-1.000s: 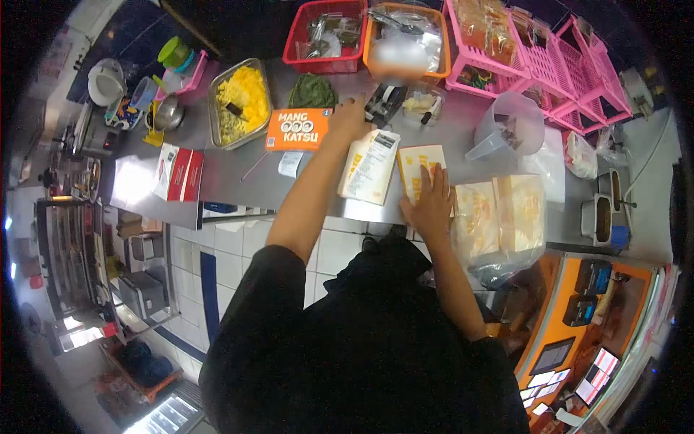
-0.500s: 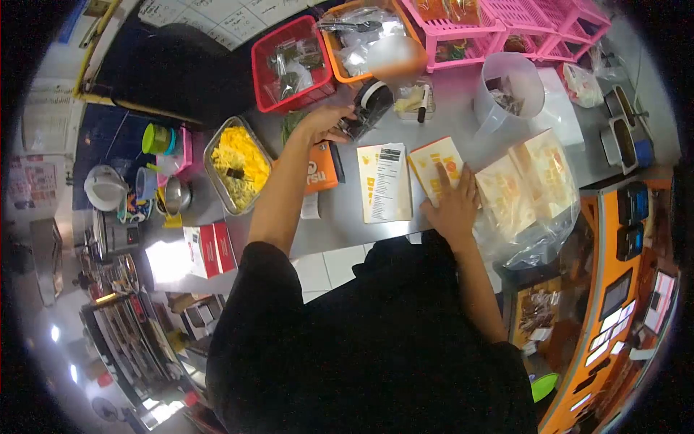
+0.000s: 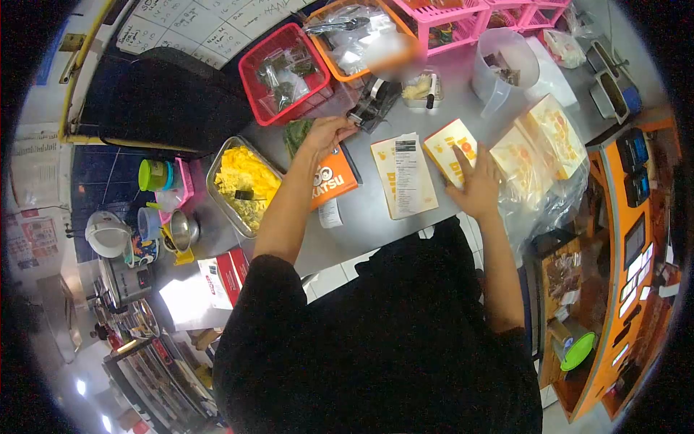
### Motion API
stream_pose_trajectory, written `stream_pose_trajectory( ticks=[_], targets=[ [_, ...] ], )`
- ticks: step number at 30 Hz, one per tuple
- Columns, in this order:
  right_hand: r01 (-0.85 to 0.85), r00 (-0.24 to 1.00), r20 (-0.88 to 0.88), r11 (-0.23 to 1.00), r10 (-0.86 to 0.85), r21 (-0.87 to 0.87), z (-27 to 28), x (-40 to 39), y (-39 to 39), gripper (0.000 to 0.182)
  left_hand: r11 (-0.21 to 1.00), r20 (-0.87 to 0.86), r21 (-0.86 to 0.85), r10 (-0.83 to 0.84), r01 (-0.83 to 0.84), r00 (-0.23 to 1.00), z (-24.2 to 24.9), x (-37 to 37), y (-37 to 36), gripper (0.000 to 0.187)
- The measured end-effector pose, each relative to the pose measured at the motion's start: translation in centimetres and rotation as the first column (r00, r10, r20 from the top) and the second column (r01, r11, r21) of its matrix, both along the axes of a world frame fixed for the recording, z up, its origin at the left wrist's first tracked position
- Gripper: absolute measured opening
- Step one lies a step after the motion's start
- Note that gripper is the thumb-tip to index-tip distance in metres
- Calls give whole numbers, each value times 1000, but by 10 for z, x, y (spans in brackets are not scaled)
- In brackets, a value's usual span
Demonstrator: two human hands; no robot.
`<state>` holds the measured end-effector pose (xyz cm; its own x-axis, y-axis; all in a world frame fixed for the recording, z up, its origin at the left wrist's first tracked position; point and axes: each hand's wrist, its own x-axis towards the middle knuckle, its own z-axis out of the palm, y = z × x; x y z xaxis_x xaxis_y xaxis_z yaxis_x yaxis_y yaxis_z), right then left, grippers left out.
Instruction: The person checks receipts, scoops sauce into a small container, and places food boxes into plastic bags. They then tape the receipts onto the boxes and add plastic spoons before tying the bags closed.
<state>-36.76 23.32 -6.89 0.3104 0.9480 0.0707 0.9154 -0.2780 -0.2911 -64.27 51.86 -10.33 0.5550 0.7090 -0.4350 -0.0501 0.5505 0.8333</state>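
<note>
My left hand [image 3: 331,136] has its fingers closed at the edge of a black item in clear plastic [image 3: 372,108], beside the red basket. My right hand [image 3: 477,184] lies with spread fingers on a white and yellow printed packet [image 3: 452,153]. Between my hands, a similar packet [image 3: 390,189] carries a long printed receipt [image 3: 411,173]. An orange box [image 3: 335,179] lies just below my left hand, with a small white slip [image 3: 330,214] at its lower edge. More printed packets [image 3: 519,163] sit in clear plastic to the right of my right hand.
A metal tray [image 3: 244,230] of yellow food is at left. Red [image 3: 249,69] and orange [image 3: 409,29] baskets stand at the back, near a small container [image 3: 416,101] with a marker. A translucent jug [image 3: 486,61] and pink racks [image 3: 463,27] are at back right.
The whole view has shifted and tilted. My left hand stays by the black item, its fingers now closer together. My right hand remains on the packet.
</note>
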Motion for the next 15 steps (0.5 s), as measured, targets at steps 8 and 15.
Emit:
stream_pose_trajectory(
  ticks=[8,15],
  targets=[
    [-32,997,-71,997,37,68,-6,6,-3,88,516,-930,351,94,782,355,26,13,-6,23],
    [-154,979,-141,987,147,-38,2,26,-19,85,693,-429,608,-125,388,894,90,78,-180,17]
  ],
)
